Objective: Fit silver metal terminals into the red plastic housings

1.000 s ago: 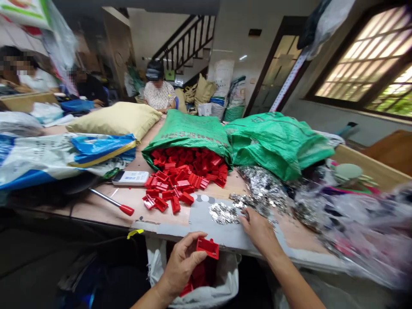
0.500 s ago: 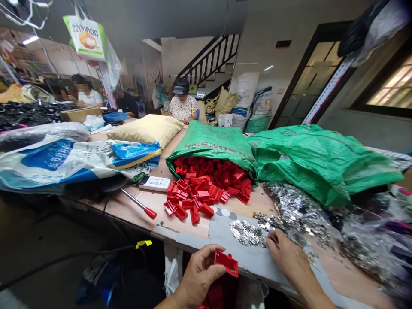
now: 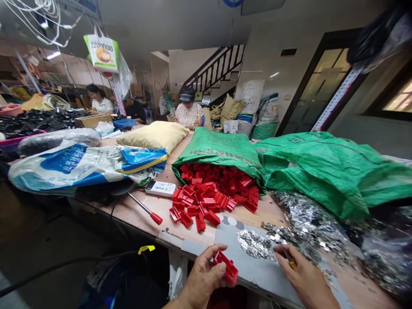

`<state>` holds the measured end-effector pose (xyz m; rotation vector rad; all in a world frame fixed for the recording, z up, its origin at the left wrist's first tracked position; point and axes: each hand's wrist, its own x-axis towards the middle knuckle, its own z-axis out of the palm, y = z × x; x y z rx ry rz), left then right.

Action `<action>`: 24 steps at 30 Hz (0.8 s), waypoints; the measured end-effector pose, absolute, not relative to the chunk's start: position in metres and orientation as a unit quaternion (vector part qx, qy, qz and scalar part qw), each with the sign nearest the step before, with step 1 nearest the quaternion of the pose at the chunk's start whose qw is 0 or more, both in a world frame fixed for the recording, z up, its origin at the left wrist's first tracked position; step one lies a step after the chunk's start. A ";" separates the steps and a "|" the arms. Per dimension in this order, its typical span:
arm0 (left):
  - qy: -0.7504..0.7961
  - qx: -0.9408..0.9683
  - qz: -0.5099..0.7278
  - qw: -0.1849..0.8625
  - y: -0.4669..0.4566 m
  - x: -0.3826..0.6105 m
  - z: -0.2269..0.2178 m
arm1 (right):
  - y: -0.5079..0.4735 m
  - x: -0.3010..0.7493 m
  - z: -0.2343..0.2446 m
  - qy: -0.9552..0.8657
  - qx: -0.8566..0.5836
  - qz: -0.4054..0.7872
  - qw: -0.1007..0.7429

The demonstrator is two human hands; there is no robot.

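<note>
The left hand [image 3: 204, 277] pinches a red clip [image 3: 226, 266] at the near table edge [image 3: 193, 246]. I'd keep it level, open side up. It is a small, boxy plastic shell. The right hand [image 3: 307, 279] curls beside the silver pieces [image 3: 255, 244]; I can't tell whether it grips one.

Location type: small-parts assembly workshop set up inside a house. A long counter [image 3: 141, 216] runs toward 12 o'clock. A green sack [image 3: 219, 150] at 12 o'clock spills red plastic parts [image 3: 215, 189] in bulk. Loose metal pieces [image 3: 299, 219] are heaped at 2 o'clock. Seated workers [image 3: 188, 113] occupy the far end. A domestic staircase [image 3: 214, 71] and stacked sacks [image 3: 251, 107] stand behind them.
</note>
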<state>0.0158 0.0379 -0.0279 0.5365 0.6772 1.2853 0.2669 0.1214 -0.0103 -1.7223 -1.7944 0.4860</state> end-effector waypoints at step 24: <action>0.313 0.256 0.567 0.718 0.046 0.020 -0.028 | 0.065 0.187 0.016 -0.796 -0.419 0.301 0.317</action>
